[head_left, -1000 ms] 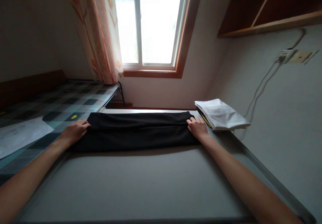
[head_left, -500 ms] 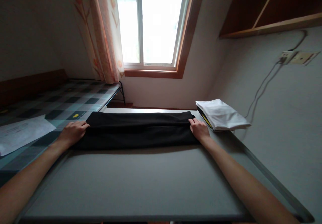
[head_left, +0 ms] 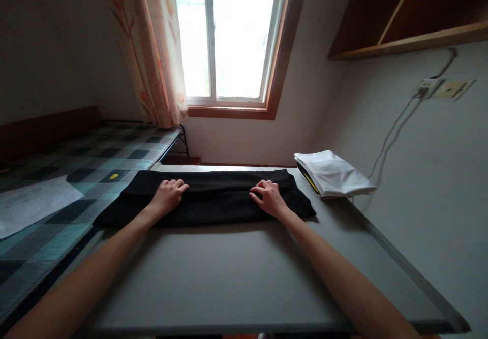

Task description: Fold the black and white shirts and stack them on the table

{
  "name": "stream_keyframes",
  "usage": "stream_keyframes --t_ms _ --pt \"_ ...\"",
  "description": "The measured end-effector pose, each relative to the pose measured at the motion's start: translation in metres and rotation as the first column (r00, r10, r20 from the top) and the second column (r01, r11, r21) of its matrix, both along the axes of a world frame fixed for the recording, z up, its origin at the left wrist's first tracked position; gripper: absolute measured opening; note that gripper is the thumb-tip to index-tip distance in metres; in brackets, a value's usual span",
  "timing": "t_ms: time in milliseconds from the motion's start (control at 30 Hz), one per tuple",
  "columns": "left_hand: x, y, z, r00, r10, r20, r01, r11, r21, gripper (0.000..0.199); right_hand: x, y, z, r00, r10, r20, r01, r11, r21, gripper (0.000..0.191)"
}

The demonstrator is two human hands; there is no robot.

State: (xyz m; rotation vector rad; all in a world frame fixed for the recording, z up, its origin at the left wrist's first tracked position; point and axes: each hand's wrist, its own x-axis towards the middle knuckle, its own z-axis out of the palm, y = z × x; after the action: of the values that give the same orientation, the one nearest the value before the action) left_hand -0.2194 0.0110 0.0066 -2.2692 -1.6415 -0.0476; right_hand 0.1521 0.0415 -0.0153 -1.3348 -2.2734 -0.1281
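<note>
A long folded black cloth point(head_left: 219, 196) lies across the far part of the pale table point(head_left: 229, 278). On its left part rests my left hand point(head_left: 169, 195), fingers bent a little and spread, holding nothing. Over the right part is my right hand point(head_left: 269, 196), its thumb apart from its curved fingers, with nothing between them. The cloth's right end slants out past my right hand, and its left end reaches the table's left edge.
Folded white cloth point(head_left: 333, 173) with something black and yellow beneath it sits at the table's back right. A checked bed point(head_left: 125, 151) with a paper sheet point(head_left: 38, 204) is on the left. Cables hang from a wall socket point(head_left: 429, 87) below a wooden shelf point(head_left: 412, 39).
Both hands have let go of the cloth's ends and moved inward over it. The cloth's ends now show fully. The view has shifted slightly.
</note>
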Motion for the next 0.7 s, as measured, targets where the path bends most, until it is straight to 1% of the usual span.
stream_keyframes --t_ms 167,233,300,433,567,633,700 --pt "0.065 0.021 -0.002 0.994 -0.085 0.063 0.084 0.996 0.027 0.033 -0.041 0.001 0.003 0.999 0.046 -0.011 -0.046 0.999 -0.022 0.024" --pt "0.086 0.027 -0.005 0.989 -0.1 0.105 0.095 0.994 0.047 0.032 -0.055 0.001 0.003 0.999 0.034 0.014 -0.033 0.998 -0.045 0.026" --pt "0.102 0.03 -0.01 0.984 -0.088 0.157 0.079 0.995 0.066 0.029 -0.068 0.002 0.003 0.999 0.009 0.044 -0.006 0.997 -0.076 0.027" --pt "0.117 0.033 -0.019 0.965 -0.028 0.262 0.0 0.994 0.109 0.019 -0.083 0.003 0.001 0.995 -0.046 0.091 0.058 0.988 -0.142 0.026" --pt "0.119 0.03 -0.021 0.943 -0.019 0.332 -0.036 0.987 0.159 0.02 -0.087 0.004 0.001 0.991 -0.082 0.105 0.101 0.978 -0.185 0.02" --pt "0.119 0.029 -0.02 0.93 -0.017 0.367 -0.052 0.983 0.179 0.021 -0.089 0.005 0.002 0.99 -0.105 0.09 0.12 0.977 -0.174 0.016" --pt "0.119 0.028 -0.018 0.919 -0.013 0.395 -0.068 0.979 0.19 0.022 -0.092 0.005 0.004 0.988 -0.141 0.064 0.148 0.981 -0.122 0.013"
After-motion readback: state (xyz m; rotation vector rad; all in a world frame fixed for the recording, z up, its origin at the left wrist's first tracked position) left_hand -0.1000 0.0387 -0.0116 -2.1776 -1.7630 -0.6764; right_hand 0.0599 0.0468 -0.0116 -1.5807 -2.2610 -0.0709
